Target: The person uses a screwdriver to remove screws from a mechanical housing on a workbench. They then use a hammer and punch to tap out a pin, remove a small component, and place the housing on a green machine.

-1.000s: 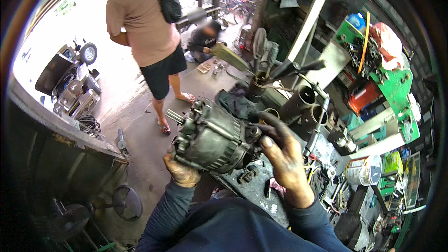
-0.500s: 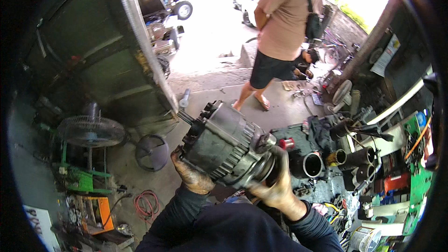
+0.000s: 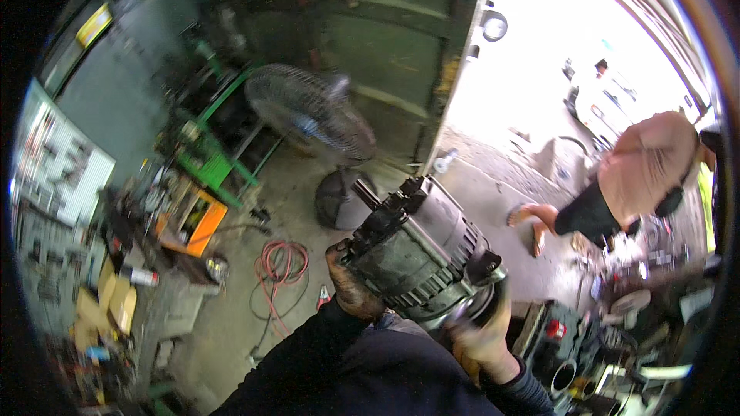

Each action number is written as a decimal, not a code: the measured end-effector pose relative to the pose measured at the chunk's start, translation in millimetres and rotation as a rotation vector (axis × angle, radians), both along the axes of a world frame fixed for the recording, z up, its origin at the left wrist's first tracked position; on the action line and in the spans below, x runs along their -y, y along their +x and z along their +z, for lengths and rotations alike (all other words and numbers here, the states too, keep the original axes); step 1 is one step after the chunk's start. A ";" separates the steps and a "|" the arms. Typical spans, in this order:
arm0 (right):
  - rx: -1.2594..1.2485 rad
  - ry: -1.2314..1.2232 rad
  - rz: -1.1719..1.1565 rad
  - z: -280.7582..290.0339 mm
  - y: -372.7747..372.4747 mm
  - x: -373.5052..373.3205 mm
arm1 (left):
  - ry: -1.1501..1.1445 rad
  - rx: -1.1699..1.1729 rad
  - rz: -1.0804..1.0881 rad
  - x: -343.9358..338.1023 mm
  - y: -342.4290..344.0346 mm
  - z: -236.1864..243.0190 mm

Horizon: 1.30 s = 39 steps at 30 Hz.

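Observation:
A large grey metal alternator point(image 3: 412, 254), greasy and dark, is held up in front of my body, tilted. Fingers and palm of my left hand point(image 3: 356, 290) are blackened and wrap its left end from the side and below. At its lower right end, the round pulley is under my right hand point(image 3: 487, 343), which is blurred by motion with the fingers curled round it. Dark prongs stick out of the alternator's upper left end. The undersides of both grips are hidden.
A floor fan point(image 3: 308, 112) and a green metal stand point(image 3: 220, 162) are at left, near a coiled red hose point(image 3: 281, 270) and an orange box point(image 3: 204, 223). A person in a pink shirt point(image 3: 651, 169) stands at right. Engine parts point(image 3: 563, 347) lie at lower right, and a green door point(image 3: 385, 54) is ahead.
The view has swung left, bringing the fan, tool wall and red hose further in, while the person and engine parts shift right. Both hands still hold the alternator.

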State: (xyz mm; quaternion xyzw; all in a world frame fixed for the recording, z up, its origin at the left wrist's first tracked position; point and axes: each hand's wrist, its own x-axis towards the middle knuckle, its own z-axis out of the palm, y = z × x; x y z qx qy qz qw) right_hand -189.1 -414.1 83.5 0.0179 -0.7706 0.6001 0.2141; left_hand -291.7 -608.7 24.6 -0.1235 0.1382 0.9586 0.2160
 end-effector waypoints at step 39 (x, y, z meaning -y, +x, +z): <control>1.158 -1.101 1.126 -60.1 -448.0 542.8 | -1.329 -0.836 0.468 586.1 -235.8 132.1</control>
